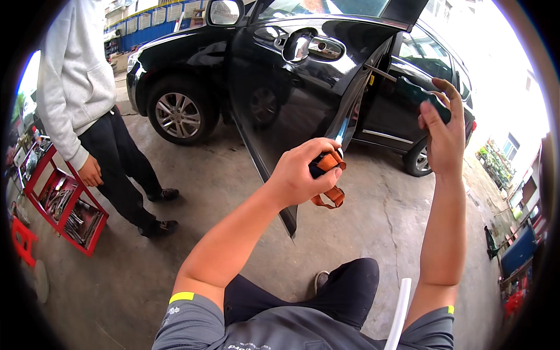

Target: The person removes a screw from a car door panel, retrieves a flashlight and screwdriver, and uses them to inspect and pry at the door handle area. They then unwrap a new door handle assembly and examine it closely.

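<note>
Hands (pixel 300 172) (pixel 443 131) flank door edge (pixel 344 125) (screwdriver (pixel 417 93) raised).

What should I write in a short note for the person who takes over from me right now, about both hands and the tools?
Left hand: closed around a tool with a black and orange handle; an orange strap loop hangs below it.
Right hand: raised, fingers closed on a dark green screwdriver whose shaft points toward the door gap.
Things: the black car's front door stands open just ahead. A red tool cart is at the left, next to a person in a grey hoodie.
Done: both tools are in hand.
Left: neither tool touches the car yet.
</note>
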Motion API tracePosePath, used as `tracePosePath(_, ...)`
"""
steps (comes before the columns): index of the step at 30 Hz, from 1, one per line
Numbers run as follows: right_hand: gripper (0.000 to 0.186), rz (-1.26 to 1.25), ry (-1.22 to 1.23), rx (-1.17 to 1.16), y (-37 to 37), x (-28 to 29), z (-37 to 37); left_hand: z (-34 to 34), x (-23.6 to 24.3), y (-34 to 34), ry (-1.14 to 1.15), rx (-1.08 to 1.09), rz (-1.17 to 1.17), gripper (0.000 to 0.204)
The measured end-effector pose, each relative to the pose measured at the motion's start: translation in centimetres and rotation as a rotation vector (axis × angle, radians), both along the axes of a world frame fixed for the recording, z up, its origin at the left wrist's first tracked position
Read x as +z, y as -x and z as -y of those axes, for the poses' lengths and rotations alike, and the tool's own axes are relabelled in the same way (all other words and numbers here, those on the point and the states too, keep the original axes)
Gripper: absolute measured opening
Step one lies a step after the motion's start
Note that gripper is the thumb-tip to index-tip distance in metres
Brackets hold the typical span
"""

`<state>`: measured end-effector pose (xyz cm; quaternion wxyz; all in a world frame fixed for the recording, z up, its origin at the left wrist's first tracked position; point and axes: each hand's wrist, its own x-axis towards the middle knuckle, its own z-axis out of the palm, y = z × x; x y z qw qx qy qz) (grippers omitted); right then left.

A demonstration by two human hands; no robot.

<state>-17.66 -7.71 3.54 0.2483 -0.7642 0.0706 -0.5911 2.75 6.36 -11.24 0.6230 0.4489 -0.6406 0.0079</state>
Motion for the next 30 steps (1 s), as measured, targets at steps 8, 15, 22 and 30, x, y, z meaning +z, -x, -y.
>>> tracePosePath(8,0.035,0.055,0.06,0.039,-0.5,-1.1,0.4,-0.4,0.1,0.2,-0.057,-0.028,-0.048,0.032)
tracePosePath(15,0.034,0.053,0.016,0.115,0.0,-1.0,0.8,-0.5,0.3,0.3,-0.121,-0.058,-0.095,0.029)
tracePosePath(22,0.038,0.067,-0.004,0.058,-0.4,-1.2,0.4,-0.4,0.1,0.4,-0.085,-0.025,-0.098,0.035)
tracePosePath(30,0.035,0.04,0.045,0.026,-0.2,-1.5,0.3,-0.7,0.4,0.4,-0.102,-0.029,-0.066,0.029)
